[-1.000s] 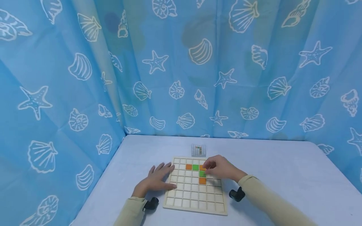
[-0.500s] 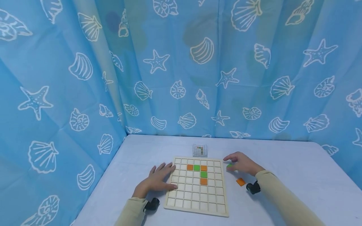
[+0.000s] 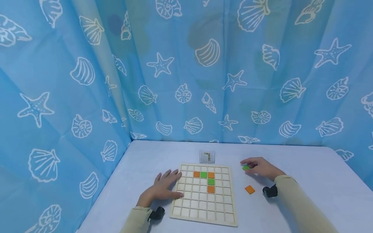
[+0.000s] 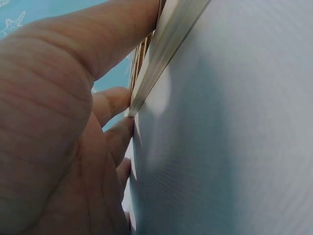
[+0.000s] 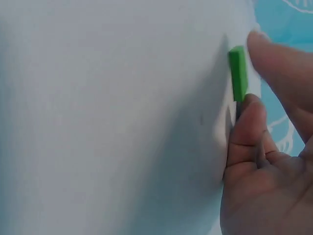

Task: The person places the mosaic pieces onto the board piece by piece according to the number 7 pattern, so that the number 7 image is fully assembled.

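Note:
My left hand (image 3: 163, 189) rests on the left edge of a pale wooden grid board (image 3: 186, 216), fingers spread and thumb over its side. In the left wrist view, fingertips touch the board's edge (image 4: 164, 49). My right hand (image 3: 262, 168) is to the right of the board, low over the table, holding a green square tile (image 3: 246, 167) at the fingertips. The right wrist view shows this tile (image 5: 238, 73) edge-on between thumb and finger. On the board, orange (image 3: 196, 174) and green (image 3: 203, 174) tiles form a short row with a downward column at its right end.
A loose orange tile (image 3: 249, 189) lies on the white table (image 3: 163, 155), right of the board. A small card (image 3: 207, 156) printed with a grid and coloured squares stands behind the board. A blue seashell curtain (image 3: 175, 81) hangs around the table.
My right hand has left the board and moved right across the table, the green tile moving with it. The loose orange tile has come into view. My left hand stays on the board.

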`<state>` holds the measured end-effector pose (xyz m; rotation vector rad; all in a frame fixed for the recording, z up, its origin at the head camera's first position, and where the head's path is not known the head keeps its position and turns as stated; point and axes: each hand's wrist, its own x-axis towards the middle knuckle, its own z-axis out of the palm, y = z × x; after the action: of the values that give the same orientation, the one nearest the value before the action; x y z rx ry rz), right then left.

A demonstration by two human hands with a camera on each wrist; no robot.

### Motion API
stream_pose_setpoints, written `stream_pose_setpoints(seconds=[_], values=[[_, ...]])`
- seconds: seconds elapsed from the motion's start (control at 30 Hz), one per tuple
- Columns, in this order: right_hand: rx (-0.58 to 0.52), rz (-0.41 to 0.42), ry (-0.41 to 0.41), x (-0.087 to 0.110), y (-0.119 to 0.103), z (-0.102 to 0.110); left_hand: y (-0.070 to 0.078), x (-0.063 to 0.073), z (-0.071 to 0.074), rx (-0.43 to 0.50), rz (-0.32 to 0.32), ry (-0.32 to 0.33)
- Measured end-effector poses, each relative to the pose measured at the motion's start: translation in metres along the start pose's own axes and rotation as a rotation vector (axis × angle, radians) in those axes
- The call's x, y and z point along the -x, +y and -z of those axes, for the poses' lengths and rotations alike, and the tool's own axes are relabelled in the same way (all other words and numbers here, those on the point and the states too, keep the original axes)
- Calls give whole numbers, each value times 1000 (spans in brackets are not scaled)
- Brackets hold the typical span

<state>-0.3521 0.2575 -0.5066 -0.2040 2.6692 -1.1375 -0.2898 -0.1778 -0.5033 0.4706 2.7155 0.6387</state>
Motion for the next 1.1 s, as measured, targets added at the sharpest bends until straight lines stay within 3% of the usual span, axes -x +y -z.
stream_pose_setpoints(seconds=[0.3, 0.47, 0.67, 1.1], values=[[10, -99, 76, 19, 19, -23, -1, 5, -21, 31, -12, -51], [7, -35, 119, 14, 11, -19, 1, -1, -14, 7, -30, -22], [16, -7, 119, 3, -1, -20, -1, 4, -3, 10, -40, -1], [-8, -79, 145, -2, -4, -11, 5, 4, 3, 34, -57, 8]])
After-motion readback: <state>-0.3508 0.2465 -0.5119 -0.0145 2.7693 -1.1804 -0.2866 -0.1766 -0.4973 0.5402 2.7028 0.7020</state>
